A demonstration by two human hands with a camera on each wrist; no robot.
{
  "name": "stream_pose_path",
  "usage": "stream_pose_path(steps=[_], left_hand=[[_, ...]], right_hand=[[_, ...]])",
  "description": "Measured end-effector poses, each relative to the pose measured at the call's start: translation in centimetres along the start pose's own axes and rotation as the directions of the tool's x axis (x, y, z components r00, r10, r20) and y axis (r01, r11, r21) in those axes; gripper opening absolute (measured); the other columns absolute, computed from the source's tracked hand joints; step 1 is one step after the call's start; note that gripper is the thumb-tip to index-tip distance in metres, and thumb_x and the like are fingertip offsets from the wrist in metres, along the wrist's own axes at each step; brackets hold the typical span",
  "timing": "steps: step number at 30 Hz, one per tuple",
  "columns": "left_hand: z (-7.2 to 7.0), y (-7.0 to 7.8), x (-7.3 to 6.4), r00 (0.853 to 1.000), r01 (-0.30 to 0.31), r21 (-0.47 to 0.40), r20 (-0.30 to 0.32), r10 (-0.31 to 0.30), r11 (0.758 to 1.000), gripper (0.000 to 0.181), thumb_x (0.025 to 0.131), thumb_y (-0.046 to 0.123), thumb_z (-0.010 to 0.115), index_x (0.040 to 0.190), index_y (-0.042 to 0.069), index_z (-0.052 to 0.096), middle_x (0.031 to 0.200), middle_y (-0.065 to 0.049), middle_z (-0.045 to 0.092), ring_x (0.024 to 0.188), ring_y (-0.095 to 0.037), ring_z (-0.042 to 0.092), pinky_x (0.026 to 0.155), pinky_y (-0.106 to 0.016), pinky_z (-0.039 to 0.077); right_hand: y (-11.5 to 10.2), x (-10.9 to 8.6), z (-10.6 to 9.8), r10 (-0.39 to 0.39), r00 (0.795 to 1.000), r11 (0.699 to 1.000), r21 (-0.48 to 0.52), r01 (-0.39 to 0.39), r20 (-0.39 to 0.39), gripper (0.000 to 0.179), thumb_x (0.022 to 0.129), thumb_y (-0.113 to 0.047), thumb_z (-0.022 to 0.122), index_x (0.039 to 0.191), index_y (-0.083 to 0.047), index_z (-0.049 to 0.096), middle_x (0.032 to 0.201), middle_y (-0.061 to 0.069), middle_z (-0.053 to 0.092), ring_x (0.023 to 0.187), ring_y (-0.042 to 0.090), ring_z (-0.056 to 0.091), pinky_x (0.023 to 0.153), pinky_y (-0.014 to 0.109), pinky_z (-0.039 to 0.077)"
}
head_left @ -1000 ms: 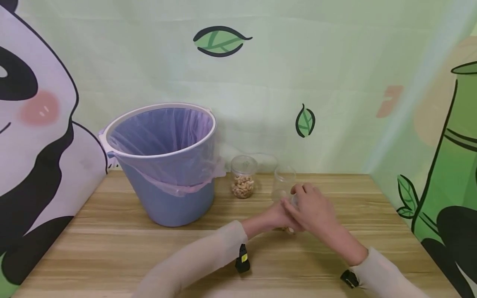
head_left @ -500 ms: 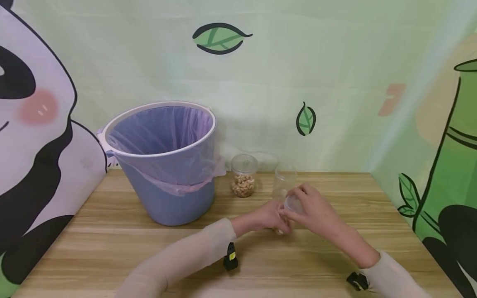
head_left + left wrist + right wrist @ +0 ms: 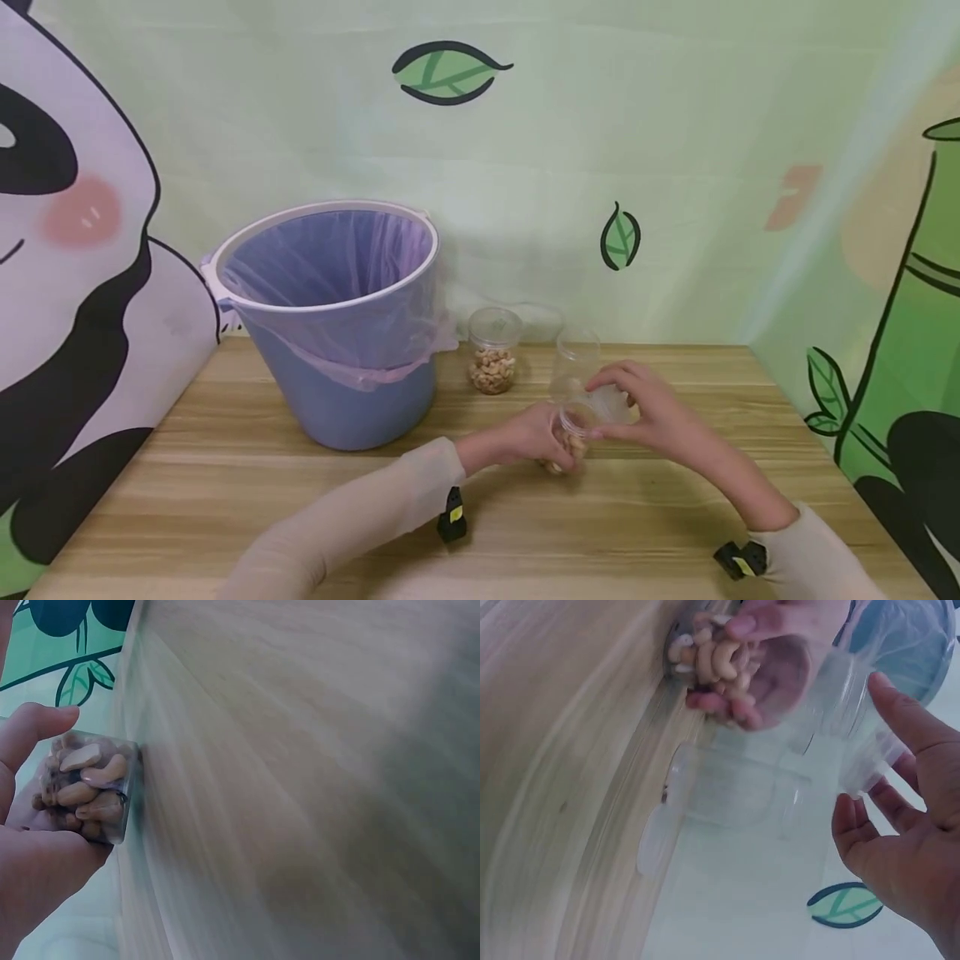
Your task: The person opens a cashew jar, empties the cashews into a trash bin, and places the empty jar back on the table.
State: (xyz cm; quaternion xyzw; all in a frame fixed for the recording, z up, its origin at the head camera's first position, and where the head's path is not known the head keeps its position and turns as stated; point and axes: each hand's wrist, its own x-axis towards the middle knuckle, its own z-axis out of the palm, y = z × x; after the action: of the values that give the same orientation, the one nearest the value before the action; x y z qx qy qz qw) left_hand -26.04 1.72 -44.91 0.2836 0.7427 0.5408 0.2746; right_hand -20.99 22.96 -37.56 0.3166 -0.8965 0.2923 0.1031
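Behind everything hangs a pale green cloth (image 3: 525, 167) printed with a panda and leaves, and below it lies my wood-grained table (image 3: 330, 533). On the table stands the blue bucket (image 3: 322, 417), lined with a thin pink bag folded over its rim. My left hand (image 3: 525, 435) is curled round an uncapped jar (image 3: 94, 787), thumb on one side and fingers on the other, in front of the other two jars; I cannot tell whether its base touches the wood. With my right hand (image 3: 656, 408) I pinch a clear lid (image 3: 611, 404) between thumb and fingers, just beside that jar's mouth. Farther back, an empty clear jar (image 3: 577, 362) stands upright, and a nut-filled jar (image 3: 492, 362) with its cap on stands between it and the bucket. Near the empty jar's foot lies a clear disc (image 3: 654, 840). Smallest are the pale, curved cashews (image 3: 76, 794), heaped in the jar I hold.
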Motion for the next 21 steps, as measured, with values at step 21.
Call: stream_pose_path(steps=[21], left_hand=[[-1.4,-1.3,-0.8,0.999,0.001,-0.076,-0.042,-0.004,0.997,0.04,0.074,-0.011,0.083,0.111,-0.006,0.07,0.102,-0.015,0.074,0.082,-0.008,0.066,0.075,-0.021,0.053]], right_hand=[[5.6,-2.3,3.5,0.22,0.969,0.975,0.018,-0.223,0.11,0.049,0.071,-0.026,0.094,0.1,-0.004,0.062,0.094,0.007,0.072,0.083,0.017,0.065,0.068,0.028,0.053]])
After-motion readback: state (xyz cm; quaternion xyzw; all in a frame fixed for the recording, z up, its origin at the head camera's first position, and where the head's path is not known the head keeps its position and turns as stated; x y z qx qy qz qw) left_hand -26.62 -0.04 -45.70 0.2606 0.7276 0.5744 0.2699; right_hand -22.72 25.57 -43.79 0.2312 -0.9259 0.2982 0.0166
